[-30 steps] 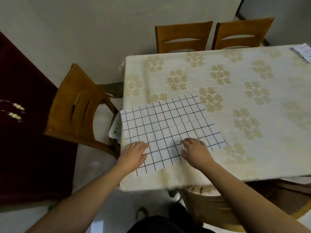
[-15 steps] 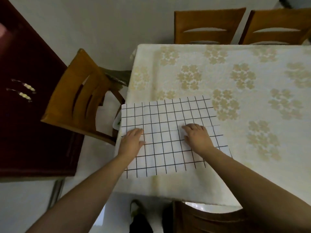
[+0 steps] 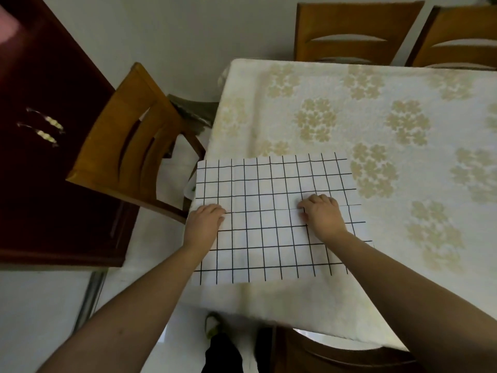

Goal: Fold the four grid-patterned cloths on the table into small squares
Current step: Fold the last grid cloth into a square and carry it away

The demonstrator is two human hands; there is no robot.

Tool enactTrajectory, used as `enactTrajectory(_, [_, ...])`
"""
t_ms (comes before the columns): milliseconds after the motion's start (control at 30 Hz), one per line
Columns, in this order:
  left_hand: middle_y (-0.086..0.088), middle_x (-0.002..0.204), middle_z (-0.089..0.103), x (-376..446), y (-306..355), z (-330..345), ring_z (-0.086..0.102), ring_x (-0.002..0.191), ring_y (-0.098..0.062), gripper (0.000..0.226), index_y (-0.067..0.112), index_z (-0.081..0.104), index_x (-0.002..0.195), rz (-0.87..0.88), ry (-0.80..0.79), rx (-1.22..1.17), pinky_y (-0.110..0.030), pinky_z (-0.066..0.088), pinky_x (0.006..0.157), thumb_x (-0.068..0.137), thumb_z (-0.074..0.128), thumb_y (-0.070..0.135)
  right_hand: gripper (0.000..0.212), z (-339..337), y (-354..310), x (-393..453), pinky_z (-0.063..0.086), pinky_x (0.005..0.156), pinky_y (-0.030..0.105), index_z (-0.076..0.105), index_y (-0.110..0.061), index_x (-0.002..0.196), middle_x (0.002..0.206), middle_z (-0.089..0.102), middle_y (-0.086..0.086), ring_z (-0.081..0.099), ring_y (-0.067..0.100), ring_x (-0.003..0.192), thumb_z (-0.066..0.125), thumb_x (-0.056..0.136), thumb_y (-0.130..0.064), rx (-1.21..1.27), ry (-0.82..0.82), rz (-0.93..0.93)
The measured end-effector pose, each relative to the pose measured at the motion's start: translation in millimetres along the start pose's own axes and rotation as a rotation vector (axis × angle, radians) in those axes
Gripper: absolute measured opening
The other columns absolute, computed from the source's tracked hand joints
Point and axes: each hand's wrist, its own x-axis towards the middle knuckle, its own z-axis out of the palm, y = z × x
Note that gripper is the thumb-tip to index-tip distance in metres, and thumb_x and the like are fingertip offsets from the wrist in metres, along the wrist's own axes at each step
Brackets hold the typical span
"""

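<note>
Grid-patterned white cloth with black lines [image 3: 269, 219] lies flat at the near left corner of the desk [image 3: 376, 109], on its cream floral tablecloth, its left edge just overhanging the corner. Both hands rest on it, roughly halfway up. The left hand [image 3: 205, 220] sits at the cloth's left edge, the right hand [image 3: 324, 214] towards its right side, each with fingers curled down onto the fabric. Whether those fingers pinch a layer or merely press is hard to tell, since the fingertips are tucked under the knuckles.

A faint horizontal line, seemingly a fold edge or crease, runs across the cloth just at the fingers of both hands, so one half of the cloth lies beyond the fingers and the other half nearer the person, under the wrists and forearms. The cloth's longer side appears to run left to right, though the wide lens distorts this. Judging from that, the next fold likely turns on this line between the hands, and both hands are equally near it.

Only one cloth shows; the other three are out of view. The forearms cover part of the near half.
</note>
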Motion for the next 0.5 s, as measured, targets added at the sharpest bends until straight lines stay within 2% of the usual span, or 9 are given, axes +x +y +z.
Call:
enactTrajectory(167, [-0.001, 0.092, 0.066, 13, 3, -3, 0.059, 0.085, -0.025, 0.006, 0.015, 0.068, 0.087, -0.058, -0.028, 0.023, -0.039, 0.049, 0.066, 0.083, 0.073, 0.015, 0.018, 4, 4, 8, 0.031, 0.096, 0.038, 0.066, -0.019, 0.106, 0.111, 0.061, 0.004, 0.050, 0.028, 0.109, 0.056, 0.093, -0.026, 0.008, 0.029, 0.018])
enactTrajectory(500, [-0.004, 0.090, 0.060, 19, -3, 1, 0.057, 0.086, -0.026, 0.005, 0.013, 0.066, 0.083, -0.051, -0.038, 0.027, -0.042, 0.048, 0.068, 0.085, 0.071, 0.013, 0.015, 14, 9, 20, 0.033, 0.092, 0.039, 0.066, -0.013, 0.099, 0.107, 0.059, 0.008, 0.051, 0.031, 0.104, 0.059, 0.091, -0.023, 0.009, 0.049, 0.013])
